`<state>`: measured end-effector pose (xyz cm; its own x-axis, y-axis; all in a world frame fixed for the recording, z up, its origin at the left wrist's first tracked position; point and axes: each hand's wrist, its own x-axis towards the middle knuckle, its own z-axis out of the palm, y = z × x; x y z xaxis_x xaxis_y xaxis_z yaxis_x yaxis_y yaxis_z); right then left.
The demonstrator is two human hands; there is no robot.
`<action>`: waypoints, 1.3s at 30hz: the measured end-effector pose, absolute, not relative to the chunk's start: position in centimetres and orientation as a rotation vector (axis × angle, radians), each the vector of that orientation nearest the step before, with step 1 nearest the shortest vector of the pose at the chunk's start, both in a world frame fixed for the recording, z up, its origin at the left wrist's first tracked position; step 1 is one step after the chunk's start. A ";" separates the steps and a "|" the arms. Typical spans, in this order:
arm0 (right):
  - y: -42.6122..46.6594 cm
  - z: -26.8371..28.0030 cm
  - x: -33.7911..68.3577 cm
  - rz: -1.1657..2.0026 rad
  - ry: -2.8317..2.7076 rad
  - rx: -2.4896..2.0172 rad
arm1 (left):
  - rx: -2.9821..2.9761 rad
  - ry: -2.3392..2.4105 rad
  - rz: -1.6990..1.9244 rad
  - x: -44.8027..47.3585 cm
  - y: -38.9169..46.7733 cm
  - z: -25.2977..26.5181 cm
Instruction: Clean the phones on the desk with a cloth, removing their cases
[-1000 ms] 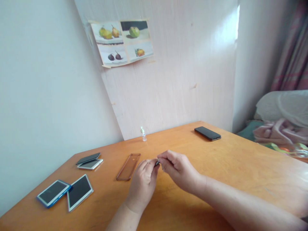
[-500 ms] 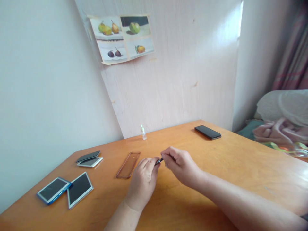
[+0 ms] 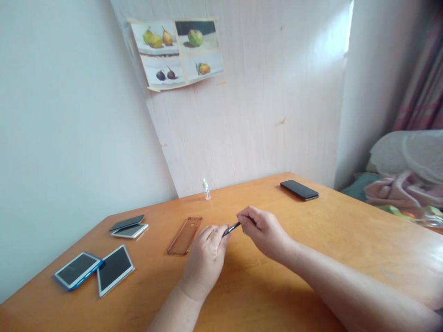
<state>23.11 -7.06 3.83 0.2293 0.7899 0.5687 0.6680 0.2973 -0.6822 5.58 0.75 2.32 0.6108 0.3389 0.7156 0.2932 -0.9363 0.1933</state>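
- Gripping one dark, thin rod (image 3: 231,228) with both hands, above the surface (image 3: 263,295).
- Left hand (image 3: 206,253): fingers closed on the rod's lower end.
- Right hand (image 3: 265,230): thumb and fingers pinched on the upper end; grip detail partly hidden.
- Rod: tilted, rising left to right, middle exposed between hands. Exact type: can't tell.
- Case (image 3: 185,236): clear brownish, lying flat just left of the left hand.
- Bottle (image 3: 206,190): small, upright, near the back edge.
- Black phone (image 3: 299,189): flat, back right, well apart from the hands.
- Blue phone (image 3: 78,270) and white phone (image 3: 115,270): front left, meeting at a corner.
- Dark slab (image 3: 126,223): leaning on a pale phone (image 3: 130,231), behind those two.
- Fruit poster (image 3: 177,53): taped to the board (image 3: 249,120) behind.
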 end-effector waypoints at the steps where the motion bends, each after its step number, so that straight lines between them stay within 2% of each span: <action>1: -6.8 3.7 23.5 0.141 -1.462 -1.441 | 2.774 0.552 1.258 5.6 0.8 2.3; 9: -8.6 4.5 21.0 0.170 -1.720 -1.222 | 2.751 0.492 1.176 5.5 0.3 2.7; 17: -6.8 3.6 23.8 0.159 -1.463 -1.470 | 2.786 0.546 1.279 5.6 0.8 2.3; 24: -8.4 4.2 20.9 0.210 -1.702 -1.205 | 2.766 0.533 1.154 5.4 0.4 2.7; 32: -6.8 3.7 24.2 0.150 -1.411 -1.489 | 2.802 0.571 1.281 5.5 0.8 2.5; 39: -8.2 4.5 22.2 0.134 -1.760 -1.333 | 2.778 0.511 1.166 5.3 0.6 2.7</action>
<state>22.19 -8.19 4.49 -0.0172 0.8148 0.5795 0.7179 0.4134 -0.5601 5.31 0.64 2.73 0.6535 0.3364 0.6781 0.2707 -0.9404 0.2057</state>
